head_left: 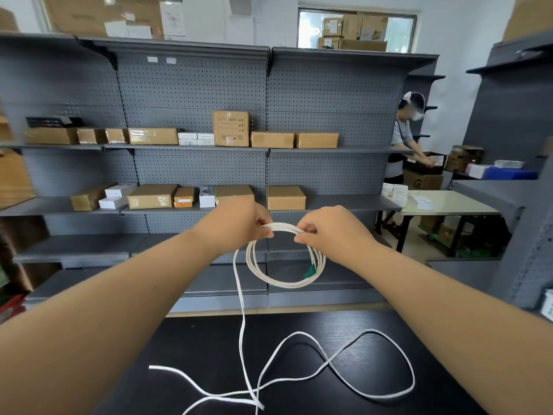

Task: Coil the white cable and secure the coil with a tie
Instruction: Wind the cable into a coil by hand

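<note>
Your left hand [236,224] and right hand [332,232] are both raised above the far edge of the counter [203,342], close together. Each pinches the top arc of the coil [287,285] between thumb and fingertips, left on the arc's left shoulder, right on its right. This wound part of the white cable [398,351] hangs below them as a near-round hoop of several turns, in the air and touching nothing else, with grey shelving [191,85] behind it. A small green piece [310,271] sits on the hoop's right side (tag, plug or the tie itself, I cannot tell).

What the next wrap turns on is where the slack leaves. The loose run [243,322] departs from the left side of the hoop, just under your left hand. It drops almost straight down and toward you, meeting the counter near its front edge, about mid-width. From there the rest sprawls over the counter in wide crossing loops whose long axis runs left to right, reaching furthest toward the right edge. The free end [152,367] lies toward the front left.

So the feed is on your left hand's side, and below both hands, not beside them. I'd judge the left hand the nearer one to draw slack while the right keeps the hoop pinched. A good deal of cable lies unwound, so the coiling looks roughly midway. I see no separate tie on the counter.
</note>
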### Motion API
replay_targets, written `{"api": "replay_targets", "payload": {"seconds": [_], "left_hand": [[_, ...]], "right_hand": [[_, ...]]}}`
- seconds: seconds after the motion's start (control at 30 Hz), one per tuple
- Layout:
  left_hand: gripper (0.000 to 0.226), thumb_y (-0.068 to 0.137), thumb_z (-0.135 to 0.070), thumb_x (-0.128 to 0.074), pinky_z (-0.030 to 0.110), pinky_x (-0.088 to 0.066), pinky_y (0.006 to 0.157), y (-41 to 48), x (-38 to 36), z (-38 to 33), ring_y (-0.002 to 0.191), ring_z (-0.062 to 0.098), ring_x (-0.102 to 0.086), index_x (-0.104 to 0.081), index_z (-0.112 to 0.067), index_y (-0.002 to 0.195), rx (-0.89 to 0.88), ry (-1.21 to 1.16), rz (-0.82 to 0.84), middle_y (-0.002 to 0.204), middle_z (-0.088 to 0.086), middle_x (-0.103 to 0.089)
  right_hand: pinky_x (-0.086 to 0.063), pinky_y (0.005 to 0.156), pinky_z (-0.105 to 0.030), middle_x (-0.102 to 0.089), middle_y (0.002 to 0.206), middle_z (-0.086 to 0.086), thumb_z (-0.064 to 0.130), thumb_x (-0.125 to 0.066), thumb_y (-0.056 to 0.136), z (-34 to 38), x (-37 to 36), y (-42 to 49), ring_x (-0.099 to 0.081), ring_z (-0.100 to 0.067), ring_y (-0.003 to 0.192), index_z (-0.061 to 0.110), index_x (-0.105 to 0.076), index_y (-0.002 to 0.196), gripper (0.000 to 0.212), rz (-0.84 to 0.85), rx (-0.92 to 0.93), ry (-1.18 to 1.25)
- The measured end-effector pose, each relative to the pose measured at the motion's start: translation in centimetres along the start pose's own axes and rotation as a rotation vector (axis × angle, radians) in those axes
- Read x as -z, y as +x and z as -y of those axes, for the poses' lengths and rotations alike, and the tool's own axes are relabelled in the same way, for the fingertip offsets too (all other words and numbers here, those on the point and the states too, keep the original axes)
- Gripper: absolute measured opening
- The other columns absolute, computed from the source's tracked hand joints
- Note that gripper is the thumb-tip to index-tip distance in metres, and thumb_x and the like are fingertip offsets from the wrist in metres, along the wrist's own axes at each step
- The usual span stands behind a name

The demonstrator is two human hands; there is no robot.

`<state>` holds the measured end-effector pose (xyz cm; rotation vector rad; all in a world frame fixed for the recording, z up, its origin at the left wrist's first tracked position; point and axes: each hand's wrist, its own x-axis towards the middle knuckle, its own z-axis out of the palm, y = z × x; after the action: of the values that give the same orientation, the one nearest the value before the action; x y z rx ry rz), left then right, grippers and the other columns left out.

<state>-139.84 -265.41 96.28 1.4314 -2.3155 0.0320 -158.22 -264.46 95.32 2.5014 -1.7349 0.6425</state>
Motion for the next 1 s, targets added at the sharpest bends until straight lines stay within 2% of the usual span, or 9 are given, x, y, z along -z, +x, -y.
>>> {"api": "replay_targets", "payload": {"seconds": [0.17,0.3,0.4,0.5,0.57,0.7,0.77,0.9,1.0], "left_hand": [[0.011,0.082,-0.022,-0.069,0.015,-0.035,0.058,-0.3,-0.3,0.3,0.065,0.008,-0.052,-0.074,-0.016,0.089,-0.023,-0.099,0.027,0.074,-0.001,-0.065],[0.009,0.082,-0.019,-0.070,0.020,-0.039,0.063,-0.2,-0.5,0.3,0.059,0.001,-0.048,-0.074,-0.013,0.087,-0.018,-0.163,0.038,0.063,-0.014,-0.056],[0.007,0.082,-0.018,-0.070,0.015,-0.035,0.057,-0.3,-0.9,0.3,0.056,0.002,-0.046,-0.073,-0.013,0.085,-0.004,-0.232,0.059,0.061,-0.013,-0.055],[0.004,0.083,-0.019,-0.069,0.014,-0.033,0.053,-0.4,-1.4,0.4,0.055,0.003,-0.045,-0.071,-0.017,0.081,0.001,-0.238,0.074,0.060,-0.013,-0.054],[0.005,0.084,-0.021,-0.068,0.019,-0.035,0.056,-0.4,-1.7,0.4,0.056,0.004,-0.046,-0.071,-0.018,0.081,0.003,-0.211,0.067,0.060,-0.014,-0.053],[0.006,0.085,-0.022,-0.067,0.022,-0.035,0.057,-0.5,-2.1,0.4,0.059,0.010,-0.047,-0.068,-0.022,0.079,0.033,-0.215,0.065,0.062,-0.008,-0.056],[0.004,0.085,-0.023,-0.067,0.022,-0.036,0.059,-0.5,-2.4,0.5,0.060,0.010,-0.048,-0.070,-0.020,0.083,0.071,-0.260,0.063,0.066,-0.003,-0.060],[0.008,0.083,-0.021,-0.068,0.021,-0.041,0.070,-1.0,-2.9,0.7,0.064,0.006,-0.057,-0.067,-0.019,0.076,0.182,-0.636,0.026,0.068,0.000,-0.067],[0.006,0.083,-0.020,-0.067,0.027,-0.044,0.085,-1.6,-3.4,1.2,0.074,0.014,-0.062,-0.067,-0.015,0.079,0.239,-0.932,0.006,0.076,0.007,-0.070]], "right_hand": [[-0.038,0.059,-0.021,-0.061,0.070,0.012,0.031,-0.073,0.077,-0.6,0.5,-0.1,-0.051,0.001,0.063,0.027,-0.068,0.076,0.006,0.105,-0.023,0.206],[-0.038,0.058,-0.019,-0.061,0.065,0.010,0.025,-0.076,0.075,-0.7,0.9,-0.3,-0.051,-0.001,0.056,0.023,-0.068,0.073,0.009,0.147,-0.041,0.349],[-0.043,0.061,-0.024,-0.063,0.065,0.005,0.023,-0.076,0.075,-0.7,0.9,-0.5,-0.052,-0.007,0.057,0.019,-0.070,0.075,0.008,0.183,-0.060,0.384],[-0.041,0.060,-0.022,-0.061,0.065,0.006,0.024,-0.075,0.076,-0.7,0.9,-0.5,-0.051,-0.006,0.057,0.021,-0.069,0.075,0.007,0.187,-0.043,0.304],[-0.039,0.058,-0.021,-0.061,0.067,0.006,0.025,-0.073,0.078,-0.7,0.7,-0.4,-0.049,-0.004,0.058,0.019,-0.071,0.080,0.007,0.167,-0.025,0.220],[-0.044,0.069,-0.028,-0.066,0.075,-0.001,0.027,-0.067,0.082,-0.6,0.2,-0.3,-0.056,-0.015,0.070,0.016,-0.072,0.083,0.012,0.136,0.006,0.099],[-0.041,0.065,-0.028,-0.063,0.071,-0.001,0.027,-0.065,0.084,-0.6,0.0,-0.4,-0.055,-0.016,0.070,0.017,-0.070,0.081,0.012,0.110,0.023,0.066],[-0.041,0.068,-0.027,-0.064,0.075,0.000,0.026,-0.064,0.085,-0.7,0.0,-0.6,-0.055,-0.015,0.072,0.019,-0.072,0.086,0.011,0.035,0.018,0.135],[-0.041,0.066,-0.024,-0.065,0.076,0.002,0.024,-0.066,0.083,-1.0,0.1,-0.7,-0.055,-0.011,0.074,0.017,-0.073,0.090,0.012,-0.036,-0.014,0.261]]}}
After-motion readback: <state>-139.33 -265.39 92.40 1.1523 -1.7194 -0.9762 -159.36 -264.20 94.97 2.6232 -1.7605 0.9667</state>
